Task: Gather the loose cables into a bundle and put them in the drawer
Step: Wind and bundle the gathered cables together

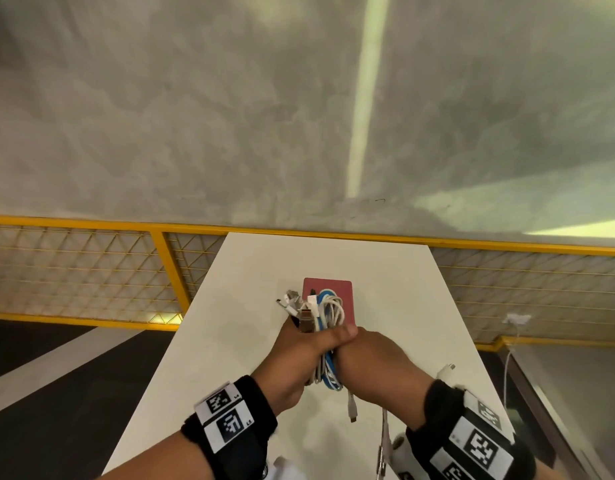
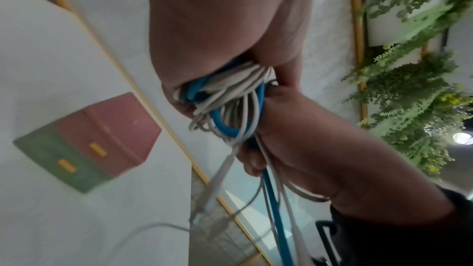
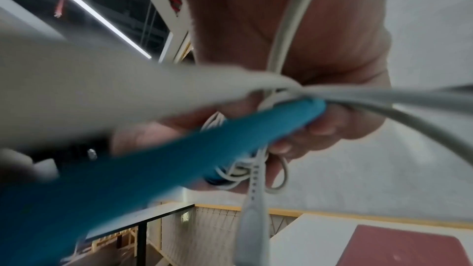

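step: you clamp cable bundle (image 1: 328, 315) with left hand (image 1: 294, 355) and right hand (image 1: 375, 362), fingers curled round it.
next: carry to drawer box (image 1: 344, 289) at 12 o'clock; drawers look closed, free one hand.

Head cam: high, looking forward and down along the white table (image 1: 236, 306); both hands low centre, yellow railing (image 1: 91, 225) across the middle, grey wall filling the top half.
Left wrist cam: under the left hand (image 2: 217, 33), very close, rolled sideways; faces the cable bundle (image 2: 230, 96) and the right hand (image 2: 314, 141) opposite.
Right wrist cam: under the right hand (image 3: 294, 33), closest of all; blue cable (image 3: 128, 169) blurs across the lens, ceiling light strip (image 3: 102, 19) upper left.
Shared, all three: cable bundle, table, pink-topped drawer box (image 1: 333, 289).
Box front: only the left wrist view shows its drawer fronts (image 2: 84, 155).
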Demonstrator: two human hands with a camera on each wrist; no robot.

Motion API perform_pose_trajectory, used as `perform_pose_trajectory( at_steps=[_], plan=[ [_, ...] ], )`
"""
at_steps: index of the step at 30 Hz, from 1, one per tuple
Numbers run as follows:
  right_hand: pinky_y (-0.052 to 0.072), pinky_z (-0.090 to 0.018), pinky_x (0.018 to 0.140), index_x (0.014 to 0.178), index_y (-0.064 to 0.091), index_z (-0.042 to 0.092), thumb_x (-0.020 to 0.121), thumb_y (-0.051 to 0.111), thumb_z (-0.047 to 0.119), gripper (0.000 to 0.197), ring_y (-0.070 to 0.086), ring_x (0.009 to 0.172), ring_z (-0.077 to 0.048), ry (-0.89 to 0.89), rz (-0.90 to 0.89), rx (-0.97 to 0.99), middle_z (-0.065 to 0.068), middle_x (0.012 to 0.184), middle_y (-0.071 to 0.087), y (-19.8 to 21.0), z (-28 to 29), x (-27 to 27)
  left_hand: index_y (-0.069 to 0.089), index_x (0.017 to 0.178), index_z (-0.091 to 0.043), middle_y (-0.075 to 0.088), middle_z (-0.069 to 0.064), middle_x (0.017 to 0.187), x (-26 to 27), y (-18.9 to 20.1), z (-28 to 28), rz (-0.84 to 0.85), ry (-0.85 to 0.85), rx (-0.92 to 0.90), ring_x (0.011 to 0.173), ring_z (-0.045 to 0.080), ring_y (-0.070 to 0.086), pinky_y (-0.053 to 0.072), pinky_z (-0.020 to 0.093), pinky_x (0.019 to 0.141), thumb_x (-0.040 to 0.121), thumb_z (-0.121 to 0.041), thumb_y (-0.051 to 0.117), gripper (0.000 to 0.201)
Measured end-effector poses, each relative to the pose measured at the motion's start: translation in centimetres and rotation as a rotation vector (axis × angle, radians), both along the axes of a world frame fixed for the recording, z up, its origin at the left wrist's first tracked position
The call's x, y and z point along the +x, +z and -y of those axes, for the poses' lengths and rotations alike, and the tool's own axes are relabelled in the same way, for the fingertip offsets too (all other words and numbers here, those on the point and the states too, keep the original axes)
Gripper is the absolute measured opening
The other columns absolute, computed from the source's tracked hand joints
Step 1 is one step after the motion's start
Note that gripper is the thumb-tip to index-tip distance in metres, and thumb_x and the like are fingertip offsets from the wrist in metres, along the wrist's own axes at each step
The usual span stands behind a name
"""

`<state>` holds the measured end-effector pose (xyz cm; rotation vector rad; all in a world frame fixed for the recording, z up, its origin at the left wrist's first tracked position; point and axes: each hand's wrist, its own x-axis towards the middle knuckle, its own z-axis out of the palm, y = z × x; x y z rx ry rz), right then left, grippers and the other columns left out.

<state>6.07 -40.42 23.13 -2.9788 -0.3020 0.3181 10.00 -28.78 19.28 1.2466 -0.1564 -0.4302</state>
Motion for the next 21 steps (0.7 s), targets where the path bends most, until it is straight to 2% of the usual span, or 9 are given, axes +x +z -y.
perform_pose_trajectory(
  at_steps=[3, 6, 9, 13, 15, 17, 18, 19, 21],
  plan=[
    [0.032, -0.032, 0.069, 0.132, 0.049, 0.004, 0.098, 0.038, 0.012, 0.036, 0.059, 0.105, -0.033, 0.082, 0.009, -0.067, -0.016, 0.122, 0.059, 0.0, -0.5, -0.1, 0.072, 0.098, -0.003, 0.073, 0.013, 0.085, -0.2, -0.5, 0.2, -0.123, 0.109, -0.064, 0.079, 0.024, 0.073, 0.056, 0.033, 0.066, 0.084, -0.005, 0.072, 0.015],
    [0.038, -0.025, 0.071, 0.132, 0.051, 0.005, 0.094, 0.045, 0.009, 0.039, 0.06, 0.103, -0.029, 0.08, 0.013, 0.122, -0.014, 0.116, 0.061, -0.6, -0.7, 0.0, 0.068, 0.103, 0.008, 0.07, 0.018, 0.085, 0.3, -0.6, 0.1, -0.141, 0.157, -0.041, 0.077, 0.028, 0.072, 0.056, 0.035, 0.066, 0.083, -0.002, 0.07, 0.022],
    [0.033, -0.014, 0.055, 0.126, 0.049, 0.009, 0.087, 0.051, 0.007, 0.04, 0.057, 0.084, -0.02, -0.038, -0.01, 0.389, -0.006, 0.099, 0.059, -1.3, -0.6, 0.2, 0.065, 0.104, 0.01, 0.068, 0.022, 0.087, 1.0, -0.1, -0.2, -0.122, 0.186, -0.023, 0.079, 0.031, 0.071, 0.057, 0.038, 0.069, 0.083, -0.002, 0.071, 0.025],
    [0.039, -0.007, 0.057, 0.139, 0.035, 0.018, 0.084, 0.054, 0.005, 0.06, 0.052, 0.066, 0.004, -0.111, 0.029, 0.613, 0.016, 0.083, 0.052, -1.7, -0.3, 0.2, 0.069, 0.106, 0.005, 0.071, 0.02, 0.09, 1.8, 0.7, -0.1, -0.071, 0.192, -0.011, 0.083, 0.031, 0.072, 0.059, 0.038, 0.072, 0.083, 0.001, 0.071, 0.023],
    [0.042, -0.01, 0.056, 0.146, 0.023, 0.026, 0.081, 0.056, 0.003, 0.076, 0.058, 0.066, 0.006, -0.124, 0.033, 0.72, 0.016, 0.079, 0.055, -2.0, -0.1, -0.1, 0.07, 0.101, 0.004, 0.072, 0.019, 0.089, 2.1, 1.2, 0.1, -0.06, 0.203, -0.001, 0.08, 0.03, 0.072, 0.058, 0.037, 0.071, 0.083, 0.002, 0.07, 0.019],
    [0.049, -0.015, 0.057, 0.146, 0.004, 0.047, 0.078, 0.063, 0.003, 0.1, 0.065, 0.073, -0.001, -0.196, 0.009, 0.911, 0.012, 0.085, 0.064, -2.8, 0.1, -0.2, 0.071, 0.087, 0.001, 0.07, 0.019, 0.078, 2.7, 1.8, 0.1, -0.082, 0.243, -0.025, 0.071, 0.03, 0.069, 0.058, 0.039, 0.069, 0.084, 0.003, 0.067, 0.005],
    [0.054, -0.018, 0.061, 0.142, -0.001, 0.056, 0.077, 0.066, 0.005, 0.107, 0.068, 0.078, -0.005, -0.255, 0.0, 0.991, 0.014, 0.091, 0.067, -3.2, 0.1, -0.3, 0.07, 0.078, -0.001, 0.068, 0.017, 0.07, 3.3, 2.1, -0.1, -0.097, 0.271, -0.053, 0.066, 0.029, 0.067, 0.055, 0.039, 0.067, 0.084, 0.004, 0.065, 0.01],
    [0.058, -0.025, 0.066, 0.139, 0.006, 0.059, 0.075, 0.07, 0.006, 0.105, 0.07, 0.082, -0.008, -0.311, -0.003, 1.052, 0.015, 0.094, 0.068, -3.7, 0.0, -0.3, 0.068, 0.07, -0.004, 0.065, 0.013, 0.063, 3.8, 2.3, -0.4, -0.109, 0.284, -0.085, 0.061, 0.027, 0.064, 0.054, 0.037, 0.065, 0.085, 0.003, 0.063, 0.018],
    [0.06, -0.041, 0.072, 0.13, 0.043, 0.047, 0.07, 0.072, 0.006, 0.078, 0.069, 0.079, -0.015, -0.366, -0.005, 1.084, 0.009, 0.092, 0.07, -4.3, 0.0, -0.3, 0.065, 0.068, -0.006, 0.059, 0.009, 0.057, 4.5, 3.0, -0.8, -0.116, 0.277, -0.128, 0.054, 0.023, 0.06, 0.052, 0.032, 0.06, 0.087, 0.001, 0.061, 0.021]
  ],
)
